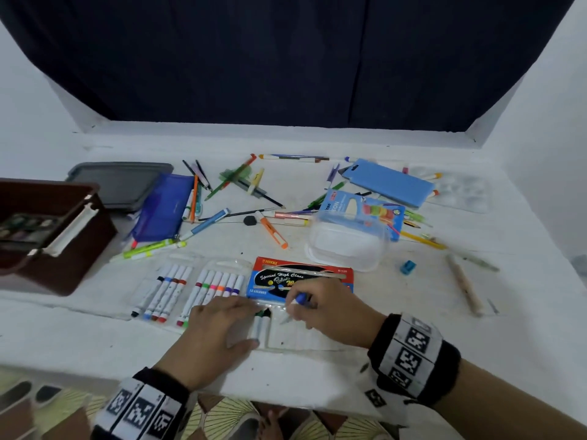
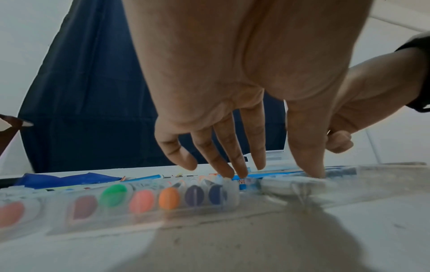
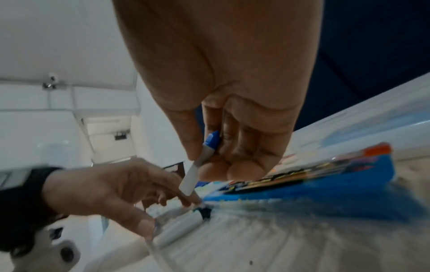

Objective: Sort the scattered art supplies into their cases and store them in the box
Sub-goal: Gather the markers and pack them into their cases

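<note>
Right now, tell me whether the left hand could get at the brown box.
Probably yes: the left hand lies open on the clear marker tray, and only bare table separates it from the brown box.

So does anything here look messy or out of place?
Yes: pens and pencils lie crisscrossed across the white table outside any case. The clear marker tray is mostly empty, while the right hand holds a blue-capped marker over it.

dark blue curtain (image 1: 286, 58), white walls (image 1: 546, 122)
</note>
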`<state>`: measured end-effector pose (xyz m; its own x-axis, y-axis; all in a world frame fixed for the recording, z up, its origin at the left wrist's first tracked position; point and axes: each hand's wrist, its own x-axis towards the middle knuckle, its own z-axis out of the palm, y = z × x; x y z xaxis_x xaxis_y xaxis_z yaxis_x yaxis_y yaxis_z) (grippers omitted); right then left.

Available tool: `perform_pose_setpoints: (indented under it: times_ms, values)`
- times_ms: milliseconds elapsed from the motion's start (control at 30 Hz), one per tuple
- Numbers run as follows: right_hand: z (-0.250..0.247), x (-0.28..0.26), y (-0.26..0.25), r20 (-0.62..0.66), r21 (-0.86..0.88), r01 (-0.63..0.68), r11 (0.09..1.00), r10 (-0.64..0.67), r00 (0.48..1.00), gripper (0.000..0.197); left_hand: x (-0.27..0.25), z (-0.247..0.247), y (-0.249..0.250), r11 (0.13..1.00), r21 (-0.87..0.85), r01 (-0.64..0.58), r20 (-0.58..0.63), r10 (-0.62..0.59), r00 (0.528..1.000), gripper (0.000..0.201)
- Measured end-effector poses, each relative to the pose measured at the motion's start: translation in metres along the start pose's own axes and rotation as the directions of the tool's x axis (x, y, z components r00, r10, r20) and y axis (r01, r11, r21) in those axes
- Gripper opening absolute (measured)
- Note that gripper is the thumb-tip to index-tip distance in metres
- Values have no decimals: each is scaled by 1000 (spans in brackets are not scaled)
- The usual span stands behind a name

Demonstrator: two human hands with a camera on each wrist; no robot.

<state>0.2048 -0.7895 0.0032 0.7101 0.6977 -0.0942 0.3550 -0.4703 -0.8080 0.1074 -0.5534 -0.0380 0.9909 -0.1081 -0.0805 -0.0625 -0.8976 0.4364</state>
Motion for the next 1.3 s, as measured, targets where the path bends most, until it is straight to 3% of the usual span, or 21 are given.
perform_pose_setpoints:
  times_ms: [167, 567, 733, 800, 900, 1067, 1200, 1300]
  values:
    - [23, 26, 0, 195, -83, -34, 996, 50, 980, 14, 3, 2, 5, 999, 49, 16, 3, -16, 1000, 59]
    - [35, 35, -5, 140, -281, -4, 960, 45, 989, 33, 12, -3, 4, 999, 39, 6, 6, -6, 1000, 63]
    - [43, 37, -17, 180, -517, 63, 854, 36, 983, 28, 12, -3, 3, 998, 58, -6, 1, 6, 1000, 65]
    - [44, 36, -17, 195, -565, 53, 823, 71, 978, 42, 12, -3, 3, 999, 52, -13, -4, 14, 1000, 65]
    - [42, 37, -14, 173, -528, 57, 847, 42, 984, 23, 9, -4, 7, 1000, 28, -10, -31, 11, 999, 65]
    - [38, 35, -16, 145, -531, 74, 844, 4, 989, 33, -2, -6, 13, 998, -67, -1, -42, -2, 999, 60]
    - [37, 37, -18, 168, -588, 97, 803, 4, 986, 33, -18, -12, 8, 978, -209, 8, -191, -49, 980, 37]
    - [29, 39, -20, 172, -583, 116, 804, -17, 985, 35, -27, -28, -14, 974, -221, 60, -388, -144, 910, 24]
